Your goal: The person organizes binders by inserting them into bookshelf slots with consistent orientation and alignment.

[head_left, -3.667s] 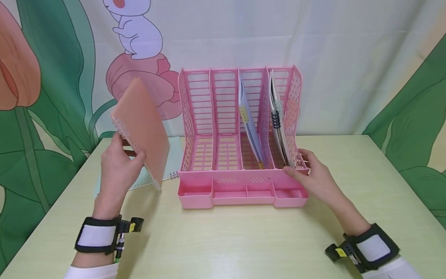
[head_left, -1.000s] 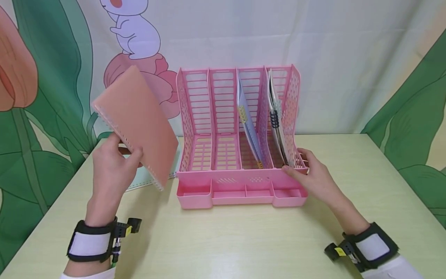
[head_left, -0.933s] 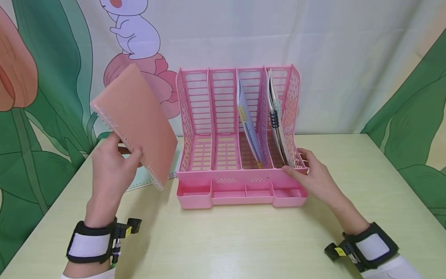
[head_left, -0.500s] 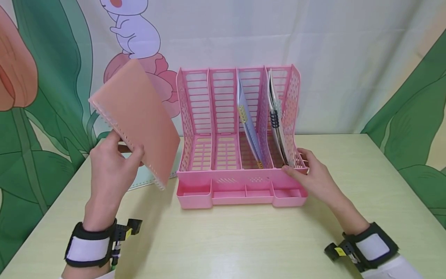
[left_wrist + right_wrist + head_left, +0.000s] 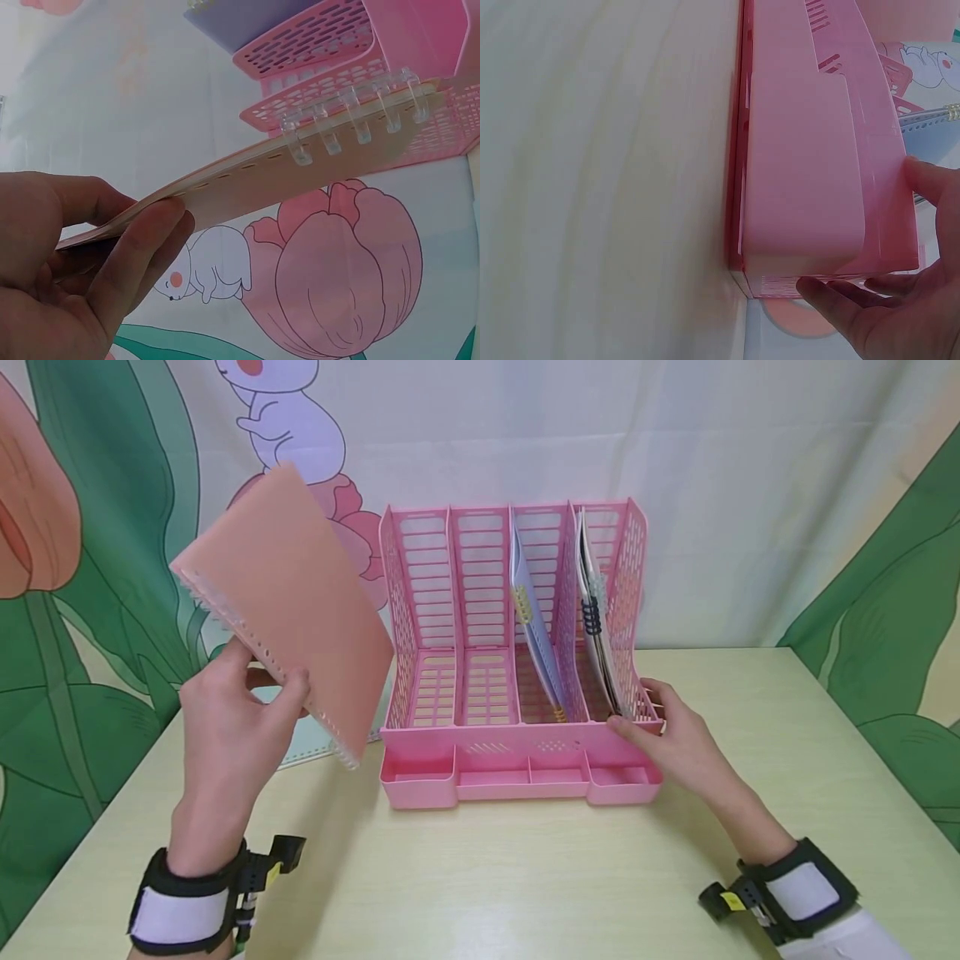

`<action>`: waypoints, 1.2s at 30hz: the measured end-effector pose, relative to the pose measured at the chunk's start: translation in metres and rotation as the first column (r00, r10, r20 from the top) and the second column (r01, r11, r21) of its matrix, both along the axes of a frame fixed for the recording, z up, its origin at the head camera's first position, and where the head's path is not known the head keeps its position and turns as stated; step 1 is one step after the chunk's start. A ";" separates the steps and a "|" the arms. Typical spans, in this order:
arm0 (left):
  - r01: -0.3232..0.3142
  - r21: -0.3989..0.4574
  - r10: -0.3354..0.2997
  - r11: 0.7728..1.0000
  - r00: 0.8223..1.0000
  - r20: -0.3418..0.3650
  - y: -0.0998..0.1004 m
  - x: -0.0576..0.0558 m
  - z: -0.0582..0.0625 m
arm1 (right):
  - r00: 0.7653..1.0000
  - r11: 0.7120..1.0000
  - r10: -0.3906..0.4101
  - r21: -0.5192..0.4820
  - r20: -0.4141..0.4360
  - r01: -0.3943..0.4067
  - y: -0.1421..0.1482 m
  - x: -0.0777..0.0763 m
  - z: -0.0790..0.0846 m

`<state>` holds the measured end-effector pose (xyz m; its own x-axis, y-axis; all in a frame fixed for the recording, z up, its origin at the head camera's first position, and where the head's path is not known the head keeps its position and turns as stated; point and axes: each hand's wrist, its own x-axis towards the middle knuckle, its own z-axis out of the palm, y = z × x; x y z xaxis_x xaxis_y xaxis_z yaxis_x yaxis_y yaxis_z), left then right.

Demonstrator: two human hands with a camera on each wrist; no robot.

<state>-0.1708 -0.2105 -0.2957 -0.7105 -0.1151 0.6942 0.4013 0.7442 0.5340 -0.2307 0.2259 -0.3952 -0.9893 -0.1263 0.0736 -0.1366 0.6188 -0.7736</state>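
Observation:
My left hand (image 5: 236,727) pinches a coral-covered spiral notebook (image 5: 300,602) by its ringed edge, holding it tilted just left of the pink file organizer (image 5: 480,739). The left wrist view shows the thumb and fingers on either side of the notebook (image 5: 247,169), with clear plastic rings along its edge. At the organizer's front right corner, my right hand (image 5: 678,735) grips the side, thumb on the front rim and fingers around the outer wall. A blue notebook (image 5: 534,627) leans in the third compartment. Notebooks with dark rings (image 5: 596,618) stand in the rightmost one.
A pale mint notebook (image 5: 303,743) lies on the table (image 5: 487,877), partly hidden behind the coral one. Small open trays (image 5: 420,793) run along the organizer's front. A printed curtain (image 5: 720,527) hangs close behind the table.
The coral notebook has turned its cover more toward the head camera, and its upper part has risen. My left wrist has shifted slightly left and nearer. The right hand keeps its grip.

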 end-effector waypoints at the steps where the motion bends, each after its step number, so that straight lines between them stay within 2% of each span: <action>1: 0.004 -0.002 -0.004 1.000 1.000 -0.009 0.000 0.001 0.001 | 1.000 1.000 0.000 0.000 -0.001 0.000 0.000 0.000 0.000; 11: 0.005 -0.006 -0.006 1.000 0.998 -0.068 0.004 0.005 0.006 | 1.000 1.000 0.001 0.000 0.000 -0.001 0.000 0.000 0.001; 36: 0.007 -0.026 -0.010 1.000 0.993 -0.115 0.008 0.018 0.017 | 1.000 1.000 0.000 0.011 -0.017 0.000 0.000 -0.001 0.000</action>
<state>-0.1530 -0.2027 -0.2792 -0.6267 -0.0905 0.7739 0.4649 0.7536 0.4646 -0.2313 0.2261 -0.3953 -0.9879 -0.1270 0.0888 -0.1494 0.6269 -0.7646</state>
